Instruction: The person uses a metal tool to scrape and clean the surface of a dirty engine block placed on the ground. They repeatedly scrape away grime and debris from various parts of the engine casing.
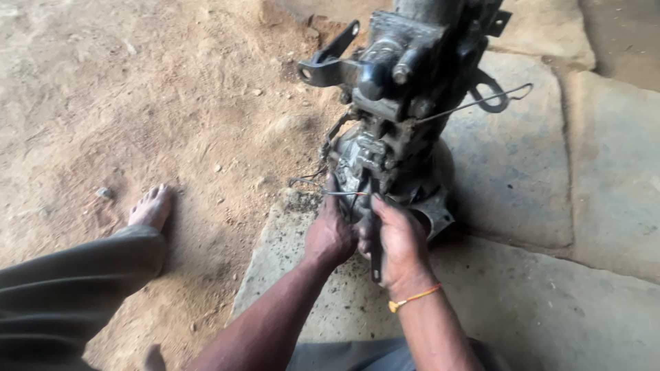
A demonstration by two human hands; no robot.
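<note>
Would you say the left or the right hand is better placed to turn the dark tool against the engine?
Probably the right hand: it already grips the dark tool, while the left hand rests against the engine.

Engine assembly: black, grey, grimy. Beside it, right hand wrist: orange thread band. Ground: tan dirt, grey stone slabs.
</note>
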